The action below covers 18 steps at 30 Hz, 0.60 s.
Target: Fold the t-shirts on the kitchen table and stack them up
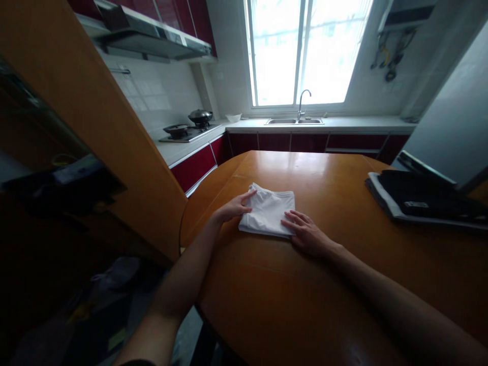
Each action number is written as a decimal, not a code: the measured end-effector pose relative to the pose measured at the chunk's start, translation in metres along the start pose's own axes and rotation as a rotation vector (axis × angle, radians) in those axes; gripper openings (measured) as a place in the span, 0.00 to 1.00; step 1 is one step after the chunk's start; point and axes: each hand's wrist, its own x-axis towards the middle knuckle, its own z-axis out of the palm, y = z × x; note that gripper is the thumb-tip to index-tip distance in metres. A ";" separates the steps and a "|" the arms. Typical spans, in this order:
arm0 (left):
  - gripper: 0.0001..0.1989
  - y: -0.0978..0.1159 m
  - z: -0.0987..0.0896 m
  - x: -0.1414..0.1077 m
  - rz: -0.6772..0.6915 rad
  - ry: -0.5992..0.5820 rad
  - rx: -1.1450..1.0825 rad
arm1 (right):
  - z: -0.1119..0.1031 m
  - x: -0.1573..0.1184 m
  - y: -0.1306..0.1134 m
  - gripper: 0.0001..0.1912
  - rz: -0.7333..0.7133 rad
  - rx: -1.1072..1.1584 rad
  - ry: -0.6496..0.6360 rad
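Note:
A folded white garment lies flat on the wooden table; the kind of garment cannot be made out. At its left edge rests my left hand, index finger stretched over the upper left corner and thumb apart, lower on the cloth. My right hand lies across the lower right corner with its fingers extended on the fabric. Both hands touch the cloth without gripping it. Its waistband-like upper edge faces away from me.
Dark folded clothes are stacked at the table's right side. Behind the table run a counter with a sink and a stove holding a lidded pan. A wooden panel stands close on the left.

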 end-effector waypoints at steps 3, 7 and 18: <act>0.51 0.000 0.000 0.000 0.015 -0.003 0.036 | -0.002 0.000 -0.001 0.31 0.005 0.004 -0.006; 0.44 -0.007 -0.004 0.004 0.101 -0.023 0.174 | -0.002 0.000 -0.002 0.31 0.006 -0.007 -0.011; 0.40 -0.012 -0.014 0.002 0.119 0.207 0.785 | 0.000 0.001 0.000 0.32 -0.062 0.017 -0.003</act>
